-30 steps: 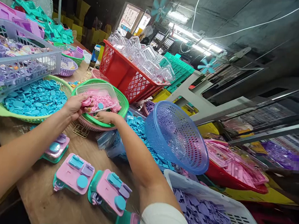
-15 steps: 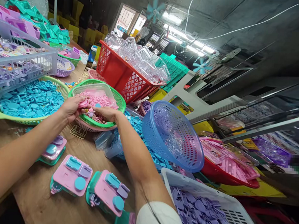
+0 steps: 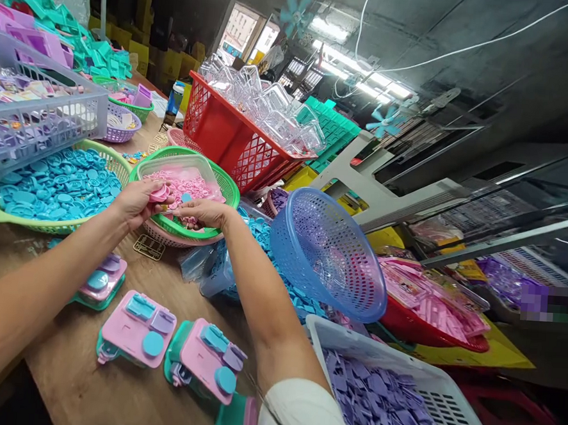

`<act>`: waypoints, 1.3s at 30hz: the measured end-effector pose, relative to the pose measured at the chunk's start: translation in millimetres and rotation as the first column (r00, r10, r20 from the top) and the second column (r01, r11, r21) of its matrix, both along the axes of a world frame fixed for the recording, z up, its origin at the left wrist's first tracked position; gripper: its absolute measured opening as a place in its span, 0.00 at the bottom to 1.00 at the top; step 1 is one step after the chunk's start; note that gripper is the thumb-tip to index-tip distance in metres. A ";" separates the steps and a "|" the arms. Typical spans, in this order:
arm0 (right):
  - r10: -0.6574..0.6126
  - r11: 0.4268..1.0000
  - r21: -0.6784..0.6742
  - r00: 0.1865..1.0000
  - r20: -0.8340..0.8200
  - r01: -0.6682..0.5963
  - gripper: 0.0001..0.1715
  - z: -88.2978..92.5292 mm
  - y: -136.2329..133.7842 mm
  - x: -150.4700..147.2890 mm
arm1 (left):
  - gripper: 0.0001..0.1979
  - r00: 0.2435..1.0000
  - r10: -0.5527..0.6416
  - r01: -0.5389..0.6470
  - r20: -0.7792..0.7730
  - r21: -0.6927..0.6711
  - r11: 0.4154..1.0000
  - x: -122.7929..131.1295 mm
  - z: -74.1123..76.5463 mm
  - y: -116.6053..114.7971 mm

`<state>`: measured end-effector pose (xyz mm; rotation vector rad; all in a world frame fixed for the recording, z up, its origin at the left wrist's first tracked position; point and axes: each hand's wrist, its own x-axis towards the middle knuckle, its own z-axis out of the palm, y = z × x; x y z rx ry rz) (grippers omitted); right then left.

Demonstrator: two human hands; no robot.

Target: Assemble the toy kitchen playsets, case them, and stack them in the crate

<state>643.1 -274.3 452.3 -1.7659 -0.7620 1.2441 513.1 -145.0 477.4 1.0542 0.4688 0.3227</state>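
Note:
My left hand (image 3: 138,201) is closed on a small round pink plastic part (image 3: 160,194), held over the near rim of a green basket (image 3: 228,186). My right hand (image 3: 202,212) reaches into the same basket, fingers pinched among small pink parts (image 3: 189,185) that fill a clear tub; what it pinches is too small to name. Three pink-and-teal assembled toy pieces (image 3: 137,328) lie on the wooden table (image 3: 86,380) below my arms.
A green basket of blue parts (image 3: 57,186) sits at left under a grey crate (image 3: 34,120). A red crate of clear shells (image 3: 240,139) stands behind. A tilted blue basket (image 3: 329,254) and a white bin of purple pieces (image 3: 382,404) are at right.
Both hands stay at the green basket; the right hand has lifted slightly from the basket's front toward the pink parts. The view has shifted a little.

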 end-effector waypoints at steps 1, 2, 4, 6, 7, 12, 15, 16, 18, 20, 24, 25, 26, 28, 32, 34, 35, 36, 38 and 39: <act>-0.001 1.000 0.004 1.000 0.029 0.000 0.22 0.6 -0.4 -0.3 | 0.09 1.000 0.003 -0.003 -0.006 0.010 1.000 0.6 0.4 -1.4; -0.016 1.000 0.008 0.998 0.064 0.016 0.22 2.1 -1.0 -1.4 | 0.09 1.000 0.001 -0.001 -0.013 0.023 1.000 1.5 0.9 -2.7; -0.089 0.996 0.016 0.988 0.129 0.087 0.22 8.3 -3.3 -5.8 | 0.10 0.999 -0.012 0.013 -0.031 0.047 0.999 3.8 2.6 -3.6; -0.188 0.982 0.027 0.969 0.157 0.186 0.23 19.6 -9.5 -13.2 | 0.10 0.998 -0.038 0.041 -0.051 0.055 0.998 4.1 5.9 -2.6; -0.233 0.972 0.029 0.960 0.154 0.231 0.24 27.2 -14.9 -18.0 | 0.10 0.997 -0.055 0.058 -0.059 0.054 0.997 2.3 8.5 -1.8; -0.361 0.928 0.138 0.926 0.113 0.345 0.21 73.8 -73.5 -70.5 | 0.15 0.976 -0.211 0.192 0.049 0.247 0.950 -46.9 23.2 -10.4; -0.400 0.909 0.223 0.886 0.236 0.351 0.21 91.1 -123.0 -140.3 | 0.11 0.898 -0.394 0.221 0.198 0.571 0.791 -107.6 7.4 -33.3; -0.401 0.911 0.222 0.870 0.288 0.347 0.22 91.0 -138.6 -169.2 | 0.09 0.856 -0.479 0.257 0.192 0.646 0.719 -128.7 -6.2 -43.8; -0.402 0.915 0.173 0.846 0.350 0.364 0.22 77.6 -166.8 -230.2 | 0.07 0.735 -0.671 0.425 0.099 0.704 0.569 -165.1 -44.8 -68.3; -0.398 0.916 0.093 0.847 0.352 0.391 0.24 43.6 -190.9 -287.8 | 0.07 0.625 -0.780 0.562 -0.007 0.698 0.444 -189.0 -91.7 -94.6; -0.574 0.793 0.090 0.688 0.444 0.603 0.25 -66.8 -225.5 -371.2 | 0.06 0.483 -0.864 0.449 -0.142 0.887 0.105 -203.6 -170.5 -139.4; -0.628 0.709 0.084 0.572 0.527 0.700 0.23 -95.2 -231.2 -384.3 | 0.06 0.429 -0.883 0.380 -0.192 0.925 -0.016 -204.0 -182.5 -148.3; -0.667 0.604 0.095 0.437 0.603 0.791 0.20 -121.2 -236.3 -394.4 | 0.08 0.381 -0.894 0.296 -0.237 0.947 -0.125 -204.0 -191.2 -156.4; -0.681 0.482 0.161 0.253 0.688 0.861 0.16 -163.4 -246.0 -407.0 | 0.12 0.323 -0.903 0.116 -0.283 0.959 -0.260 -203.4 -200.5 -170.4; -0.744 0.424 0.365 0.089 0.662 0.829 0.12 -211.3 -270.9 -416.5 | 0.18 0.333 -0.912 -0.101 -0.239 0.953 -0.287 -201.2 -200.7 -184.4; -0.798 0.338 0.468 -0.015 0.602 0.816 0.13 -224.8 -285.3 -422.1 | 0.20 0.366 -0.907 -0.143 -0.206 0.951 -0.274 -199.6 -197.7 -183.2; -0.817 0.295 0.504 -0.059 0.574 0.812 0.14 -230.2 -292.2 -425.9 | 0.20 0.383 -0.904 -0.150 -0.192 0.952 -0.265 -198.8 -196.3 -181.4; -0.830 0.262 0.528 -0.090 0.550 0.808 0.15 -234.8 -298.7 -430.1 | 0.21 0.400 -0.899 -0.147 -0.178 0.956 -0.254 -197.9 -195.0 -179.1; -0.847 0.223 0.562 -0.127 0.516 0.797 0.17 -242.0 -309.4 -438.2 | 0.20 0.438 -0.887 -0.120 -0.147 0.968 -0.219 -196.4 -193.3 -174.9; -0.855 0.214 0.577 -0.135 0.501 0.788 0.17 -244.5 -313.4 -441.4 | 0.19 0.457 -0.880 -0.105 -0.130 0.975 -0.198 -195.9 -192.9 -173.3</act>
